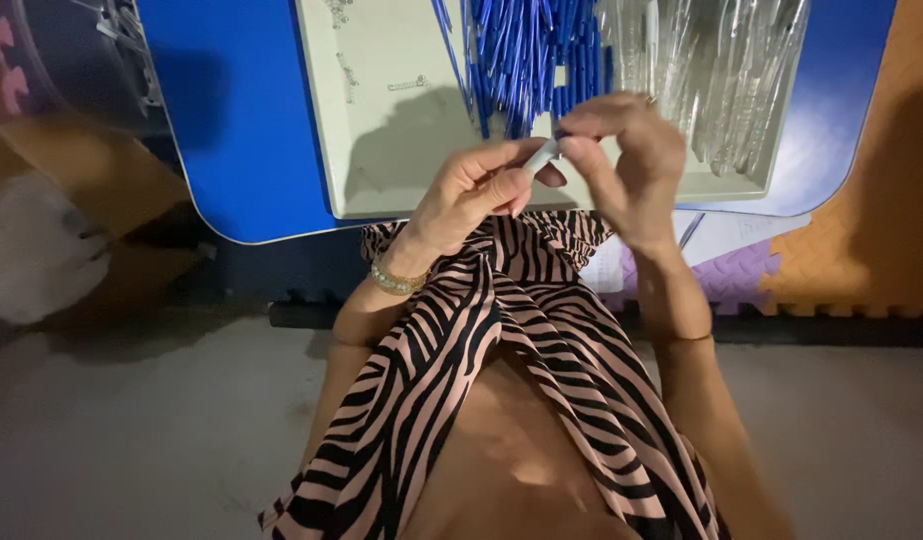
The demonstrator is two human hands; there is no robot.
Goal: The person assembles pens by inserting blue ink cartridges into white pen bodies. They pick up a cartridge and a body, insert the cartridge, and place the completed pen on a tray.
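here, left hand (471, 190) pinching clear pen barrel (542, 155), right hand (621, 150) fingertips gripping its tip, above tray (381, 150)

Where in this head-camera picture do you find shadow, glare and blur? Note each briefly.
Head view: the hands throw a dark shadow onto the pale rectangular tray; glare washes the glossy blue table at the right; the left hand and right hand, pinching a small clear plastic tube, are slightly soft; the cardboard box at the left edge is blurred and dim.
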